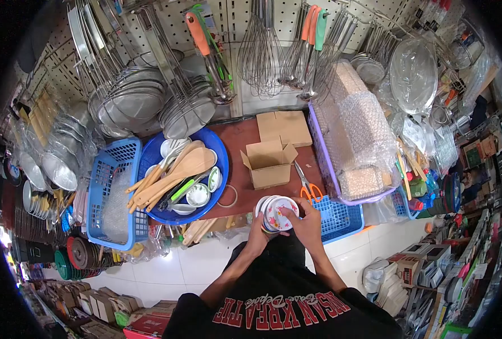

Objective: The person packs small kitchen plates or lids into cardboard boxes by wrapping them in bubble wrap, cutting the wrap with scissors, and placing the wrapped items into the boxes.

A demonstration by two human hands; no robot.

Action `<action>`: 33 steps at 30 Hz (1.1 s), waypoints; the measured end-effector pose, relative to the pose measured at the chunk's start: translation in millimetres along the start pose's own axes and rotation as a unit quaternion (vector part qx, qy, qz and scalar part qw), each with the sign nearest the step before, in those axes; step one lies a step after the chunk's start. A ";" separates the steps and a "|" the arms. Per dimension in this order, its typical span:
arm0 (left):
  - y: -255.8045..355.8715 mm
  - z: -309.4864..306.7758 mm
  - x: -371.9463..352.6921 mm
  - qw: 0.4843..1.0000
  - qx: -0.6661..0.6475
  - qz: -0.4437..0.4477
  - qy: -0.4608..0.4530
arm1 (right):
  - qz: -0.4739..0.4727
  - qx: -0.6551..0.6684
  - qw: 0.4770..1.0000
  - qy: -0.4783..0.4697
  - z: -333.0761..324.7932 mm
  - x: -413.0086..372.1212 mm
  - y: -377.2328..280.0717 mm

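Note:
Both my hands hold a small stack of white dishes with a red floral print, at the front edge of a reddish table. My left hand cups the stack from below and the left. My right hand grips its right rim, thumb on the top dish. Just behind the stack stands an open empty cardboard box. Orange-handled scissors lie to the right of the box, and a roll of clear tape lies to the left.
A round blue basket holds wooden spatulas and small white dishes. Blue crates sit left and right. A purple basket holds bubble wrap. Flat cardboard lies behind the box. Whisks and strainers hang on the pegboard.

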State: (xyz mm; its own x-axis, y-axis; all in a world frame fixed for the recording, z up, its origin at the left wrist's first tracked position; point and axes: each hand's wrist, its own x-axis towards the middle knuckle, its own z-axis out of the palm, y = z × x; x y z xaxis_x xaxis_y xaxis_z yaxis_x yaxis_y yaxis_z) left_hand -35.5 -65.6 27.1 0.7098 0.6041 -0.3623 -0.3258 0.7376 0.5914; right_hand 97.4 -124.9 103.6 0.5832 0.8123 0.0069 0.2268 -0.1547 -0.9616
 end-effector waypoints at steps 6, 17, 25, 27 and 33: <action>-0.7 3.8 -4.1 0.999 -0.038 0.015 -0.031 | -0.076 -0.126 0.989 -0.019 -3.3 2.4 -12.1; -0.5 2.4 -4.9 0.999 -0.015 0.039 -0.032 | -0.034 -0.077 0.994 -0.063 -6.0 7.9 -16.9; -2.0 0.4 0.2 0.996 -0.057 0.027 0.057 | 0.050 0.100 0.988 -0.105 -8.6 12.0 5.6; -3.8 -2.7 1.5 0.996 -0.070 0.022 0.045 | 0.075 0.139 0.982 -0.103 -8.1 12.2 3.9; -3.3 -0.3 1.4 0.994 -0.083 0.020 0.069 | 0.142 0.181 0.966 -0.115 -12.9 11.2 4.0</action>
State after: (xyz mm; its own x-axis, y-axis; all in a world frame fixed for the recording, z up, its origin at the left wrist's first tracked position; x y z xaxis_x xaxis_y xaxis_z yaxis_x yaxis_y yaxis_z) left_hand -33.6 -67.1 24.4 0.6055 0.6612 -0.4429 -0.4587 0.7448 0.4847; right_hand 114.9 -123.7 103.3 0.3833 0.8763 -0.2917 -0.2283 -0.2161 -0.9493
